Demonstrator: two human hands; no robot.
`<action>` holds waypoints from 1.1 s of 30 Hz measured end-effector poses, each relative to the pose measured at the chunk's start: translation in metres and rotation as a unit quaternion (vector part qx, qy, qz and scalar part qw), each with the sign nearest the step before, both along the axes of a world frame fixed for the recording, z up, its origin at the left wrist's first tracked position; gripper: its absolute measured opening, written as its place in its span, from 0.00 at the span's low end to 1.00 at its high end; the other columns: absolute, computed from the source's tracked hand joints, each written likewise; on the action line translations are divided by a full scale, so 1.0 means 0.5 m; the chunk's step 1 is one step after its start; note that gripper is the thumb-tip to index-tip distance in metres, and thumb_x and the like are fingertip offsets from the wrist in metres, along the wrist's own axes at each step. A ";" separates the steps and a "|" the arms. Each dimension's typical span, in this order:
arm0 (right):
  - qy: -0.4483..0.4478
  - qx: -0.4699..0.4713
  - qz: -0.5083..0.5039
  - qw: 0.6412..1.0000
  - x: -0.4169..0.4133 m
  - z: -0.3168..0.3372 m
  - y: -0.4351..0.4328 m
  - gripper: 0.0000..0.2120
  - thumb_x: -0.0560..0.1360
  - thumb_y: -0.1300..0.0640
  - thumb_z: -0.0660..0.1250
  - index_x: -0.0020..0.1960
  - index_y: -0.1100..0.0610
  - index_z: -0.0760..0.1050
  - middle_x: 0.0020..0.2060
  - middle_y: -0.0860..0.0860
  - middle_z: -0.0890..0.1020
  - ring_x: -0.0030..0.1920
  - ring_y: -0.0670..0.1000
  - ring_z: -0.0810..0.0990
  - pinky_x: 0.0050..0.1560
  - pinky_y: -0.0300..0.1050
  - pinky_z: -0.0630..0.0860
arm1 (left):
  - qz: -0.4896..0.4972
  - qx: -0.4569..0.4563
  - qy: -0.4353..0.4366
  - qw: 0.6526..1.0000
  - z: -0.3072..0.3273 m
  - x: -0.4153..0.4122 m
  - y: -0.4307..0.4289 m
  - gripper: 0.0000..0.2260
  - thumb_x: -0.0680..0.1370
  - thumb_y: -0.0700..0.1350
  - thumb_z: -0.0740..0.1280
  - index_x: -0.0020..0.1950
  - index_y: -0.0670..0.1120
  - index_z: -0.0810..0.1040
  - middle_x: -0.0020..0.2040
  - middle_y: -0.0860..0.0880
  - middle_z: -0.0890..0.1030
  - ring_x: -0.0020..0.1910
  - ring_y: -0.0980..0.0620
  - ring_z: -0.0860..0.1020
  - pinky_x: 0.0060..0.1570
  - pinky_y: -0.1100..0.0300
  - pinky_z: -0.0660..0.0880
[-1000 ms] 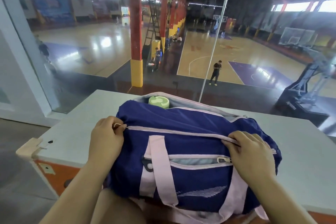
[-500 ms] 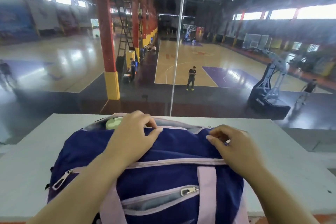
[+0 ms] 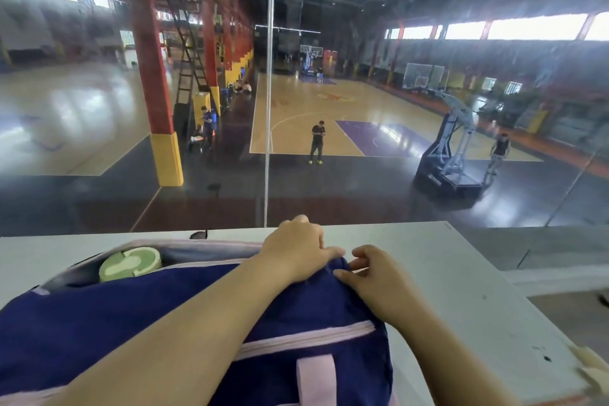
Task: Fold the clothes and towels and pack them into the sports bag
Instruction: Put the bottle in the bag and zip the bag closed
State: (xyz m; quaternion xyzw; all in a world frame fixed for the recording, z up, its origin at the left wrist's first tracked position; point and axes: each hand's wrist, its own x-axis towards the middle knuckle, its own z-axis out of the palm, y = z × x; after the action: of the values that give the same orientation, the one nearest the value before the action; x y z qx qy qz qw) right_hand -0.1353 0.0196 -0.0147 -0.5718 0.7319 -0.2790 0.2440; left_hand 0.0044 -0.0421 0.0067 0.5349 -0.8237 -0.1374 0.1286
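On the counter [image 3: 478, 290] right in front of the person sits the bag [image 3: 164, 313], navy with pink trim, lying lengthwise and looking full. Nearest the camera, the pink main zip line [image 3: 306, 336] runs across the top and reads as closed where visible; a pink strap [image 3: 316, 379] hangs below it.

Both forearms reach over the bag to its far right end. Left hand [image 3: 296, 254] is curled over the far edge, fingers bunched on fabric; can't tell if it pinches a zip pull. Right hand [image 3: 372, 277] sits just beside it, fingers bent and narrow, thumb pressing the navy cloth at the corner. The two hands are close together, almost touching.

Further back, a far pocket is still gaping, with a green lid [image 3: 131, 262] poking out at the left.

No loose clothes or towels in view, so folding looks finished. My read: closing-up stage, working the far pocket's zip from its right end. Next move likely needs one hand pinning the fabric taut while the other finds the slider and pulls it leftward past the lid. The lid may snag the zip.

Beyond the counter: glass, then a basketball court below.
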 end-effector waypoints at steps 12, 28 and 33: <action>0.065 -0.020 0.038 0.997 0.006 -0.002 -0.023 0.25 0.73 0.49 0.69 0.68 0.51 0.69 0.51 0.46 0.76 0.48 0.47 0.73 0.42 0.39 0.65 | 0.074 0.097 0.149 0.981 -0.009 -0.011 -0.022 0.11 0.67 0.48 0.68 0.37 0.39 0.80 0.38 0.42 0.83 0.33 0.48 0.75 0.40 0.53 0.77; 0.123 -0.085 0.053 0.987 0.017 -0.004 -0.013 0.10 0.76 0.51 0.66 0.55 0.50 0.79 0.46 0.49 0.75 0.47 0.52 0.75 0.48 0.46 0.72 | 0.092 0.090 0.305 0.944 -0.003 0.009 0.016 0.06 0.66 0.40 0.70 0.41 0.49 0.81 0.33 0.53 0.81 0.32 0.55 0.77 0.34 0.62 0.70; 0.138 -0.074 0.013 0.988 0.016 -0.006 0.001 0.10 0.77 0.49 0.63 0.55 0.49 0.78 0.50 0.49 0.76 0.51 0.53 0.76 0.47 0.46 0.72 | 0.128 0.009 0.279 0.952 0.004 0.057 0.039 0.04 0.68 0.40 0.70 0.35 0.48 0.82 0.31 0.55 0.81 0.34 0.56 0.78 0.32 0.65 0.69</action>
State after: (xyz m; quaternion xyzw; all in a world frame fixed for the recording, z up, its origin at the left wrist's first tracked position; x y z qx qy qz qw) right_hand -0.1271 0.0204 -0.0177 -0.6310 0.7282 -0.2474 0.1012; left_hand 0.0327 -0.0226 0.0085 0.5769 -0.6783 -0.2711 0.3654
